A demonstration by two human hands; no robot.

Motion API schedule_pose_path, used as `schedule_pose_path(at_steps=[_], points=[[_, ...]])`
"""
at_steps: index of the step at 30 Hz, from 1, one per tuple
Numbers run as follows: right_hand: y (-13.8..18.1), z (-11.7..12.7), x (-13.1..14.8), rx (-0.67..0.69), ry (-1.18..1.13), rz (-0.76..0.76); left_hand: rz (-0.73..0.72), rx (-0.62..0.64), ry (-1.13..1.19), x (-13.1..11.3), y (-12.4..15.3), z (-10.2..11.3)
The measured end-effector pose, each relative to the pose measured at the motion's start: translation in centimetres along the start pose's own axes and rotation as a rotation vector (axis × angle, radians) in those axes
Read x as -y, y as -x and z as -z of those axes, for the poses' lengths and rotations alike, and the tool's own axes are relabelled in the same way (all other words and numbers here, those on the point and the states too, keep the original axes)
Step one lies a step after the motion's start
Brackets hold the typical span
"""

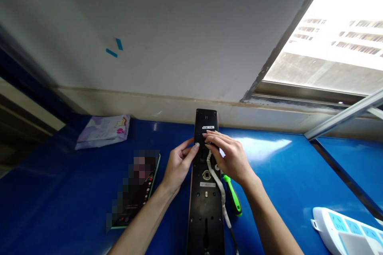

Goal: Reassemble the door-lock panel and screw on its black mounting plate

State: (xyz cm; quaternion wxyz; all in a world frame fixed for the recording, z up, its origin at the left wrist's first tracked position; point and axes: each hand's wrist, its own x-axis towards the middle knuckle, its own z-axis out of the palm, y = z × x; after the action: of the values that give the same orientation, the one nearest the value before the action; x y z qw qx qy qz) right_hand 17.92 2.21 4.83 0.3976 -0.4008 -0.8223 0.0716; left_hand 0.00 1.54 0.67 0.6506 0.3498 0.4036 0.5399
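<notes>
A long black door lock panel [206, 207] lies back side up on the blue table, its far end toward the wall. It bears a white label, a square spindle hole and a keyhole-shaped slot. My left hand [178, 165] grips its left edge, thumb on the upper face. Over its upper part, my right hand [229, 153] has its fingers bent and drawn together at the end of a white-sleeved cable [218, 181]. The fingers hide that end. From there the cable runs down the panel's right side. A green and black screwdriver [233, 197] lies just right of the panel.
Left of my forearm, a phone [137, 195] rests on the blue table [72, 195]. A white and purple packet [103, 130] lies at the back left. A white power strip [344, 227] is at the lower right, below a metal bar [344, 115]. The wall closes off the back.
</notes>
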Motion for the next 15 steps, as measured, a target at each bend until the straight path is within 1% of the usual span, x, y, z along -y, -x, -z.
schedule_pose_path(at_steps=[6,11,15], points=[[0.24,-0.27,0.01,-0.002,-0.011,-0.005,0.018,-0.022,0.020,-0.15,-0.04,-0.18],[0.49,-0.57,-0.25,-0.036,0.023,-0.029,0.030,0.022,0.002,-0.41,0.00,0.08],[0.41,-0.56,-0.44,-0.048,0.048,-0.047,0.026,0.016,-0.009,-0.44,0.05,0.13]])
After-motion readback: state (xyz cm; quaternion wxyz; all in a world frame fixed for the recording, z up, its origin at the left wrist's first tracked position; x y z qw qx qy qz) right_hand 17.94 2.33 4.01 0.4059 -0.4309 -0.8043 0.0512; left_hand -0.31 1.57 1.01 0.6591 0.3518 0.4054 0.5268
